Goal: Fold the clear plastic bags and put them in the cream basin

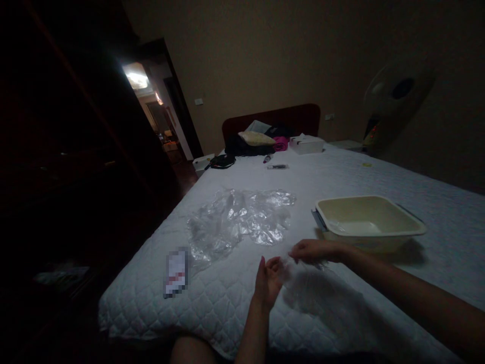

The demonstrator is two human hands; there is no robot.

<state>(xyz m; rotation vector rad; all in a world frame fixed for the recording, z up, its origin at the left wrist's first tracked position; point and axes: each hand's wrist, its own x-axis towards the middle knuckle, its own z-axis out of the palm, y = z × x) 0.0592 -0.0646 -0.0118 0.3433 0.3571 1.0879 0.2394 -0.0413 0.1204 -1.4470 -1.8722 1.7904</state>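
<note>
Film [322, 293] of clear, thin plastic hangs in soft folds over the white quilted bed [223, 308], near the bed's near edge and right of its middle. The right hand [310, 251] has its grip closed on the top of the film, with the thumb and fingers pinched together. The left hand [271, 278] is just beside it, palm up. Its fingers are curled by the edge of the film, and its thumb stands up, apart from them.

Just past the hands, a big, crinkly, clear plastic sheet [242, 217] lies spread out flat toward the bed's left edge. Near its lower left end is a small white and red packet [176, 273], too blurry to read, toward the near left corner. On the right side, past the right hand, sits a deep cream plastic tub [371, 217] with grey handles. It stands upright, and its top is open.

Up by the far edge are a pile of dark clothes [246, 146], a bright pink cloth [280, 143] and a white box [306, 146]. They lie in front of the dark red headboard [273, 117]. A round fan [394, 88] stands past the bed's right side.
</note>
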